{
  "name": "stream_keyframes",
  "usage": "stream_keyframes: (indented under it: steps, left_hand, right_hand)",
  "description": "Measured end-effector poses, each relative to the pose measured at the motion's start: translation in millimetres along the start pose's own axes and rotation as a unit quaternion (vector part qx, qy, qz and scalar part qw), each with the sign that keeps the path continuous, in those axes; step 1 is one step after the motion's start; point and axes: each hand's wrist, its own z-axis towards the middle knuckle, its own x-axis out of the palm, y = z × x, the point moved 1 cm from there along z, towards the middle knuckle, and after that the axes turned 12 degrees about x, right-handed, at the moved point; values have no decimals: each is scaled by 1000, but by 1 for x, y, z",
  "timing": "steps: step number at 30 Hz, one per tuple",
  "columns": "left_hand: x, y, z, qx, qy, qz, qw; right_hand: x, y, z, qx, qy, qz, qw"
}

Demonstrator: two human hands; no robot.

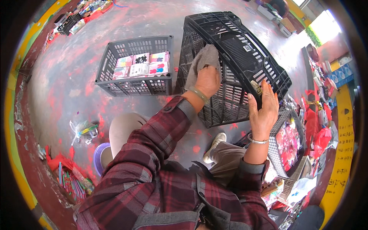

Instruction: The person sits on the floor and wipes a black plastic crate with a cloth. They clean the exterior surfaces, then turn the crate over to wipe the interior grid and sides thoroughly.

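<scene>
A large black plastic crate point(234, 61) with slatted walls stands tilted in front of me. My left hand point(208, 81), closed, presses a grey cloth point(202, 61) against the crate's left side. A bracelet circles that wrist. At the crate's near right edge, my right hand point(264, 107) rests with fingers stretched out and the thumb apart, touching the plastic. Beyond my left arm stands a grey plastic crate point(134, 85), upright, holding several packs with colourful printed shapes point(140, 65).
A purple-rimmed bucket point(100, 157) stands by my left leg. Left of it lies a clear plastic bag point(82, 130) on the red-stained floor point(57, 84). Colourful sticks point(73, 184) lie at lower left. A checked basket point(281, 142) of red packages and piled goods line the right side.
</scene>
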Motion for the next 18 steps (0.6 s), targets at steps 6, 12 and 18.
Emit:
stream_keyframes:
  steps: [6,12,18]
  left_hand:
    - [-1,13,-15,82,58,89,991]
    - [-5,42,-35,65,139,38,987]
    - [-7,7,-41,110,127,-66,984]
  right_hand:
    - [-1,5,1,4,2,-13,1000]
    - [1,3,2,7,-11,-6,1000]
    - [-1,1,2,9,-13,-9,1000]
